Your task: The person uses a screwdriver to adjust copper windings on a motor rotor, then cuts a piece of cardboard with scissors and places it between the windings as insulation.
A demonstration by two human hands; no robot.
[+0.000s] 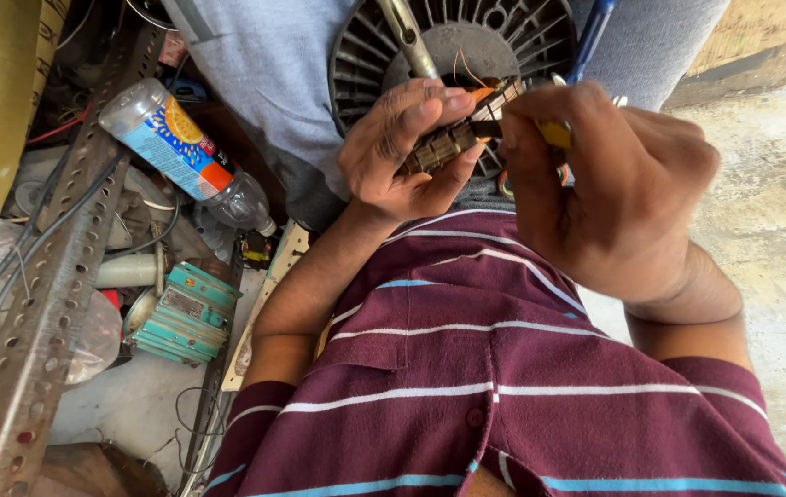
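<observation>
Holding a small brown laminated block (448, 143) in its curled fingers, the left hand (402, 152) sits close against the right hand (609, 189). The right hand grips a yellow-handled tool (554, 133) touching the block, above a dark finned motor housing (503, 37).

The floor (780, 212) is grey, rough concrete on the right. On the left it is full of junk: a long metal bar with holes (38, 313), a plastic bottle (181, 152), a green metal box (186, 313) and loose wires (6, 267).
</observation>
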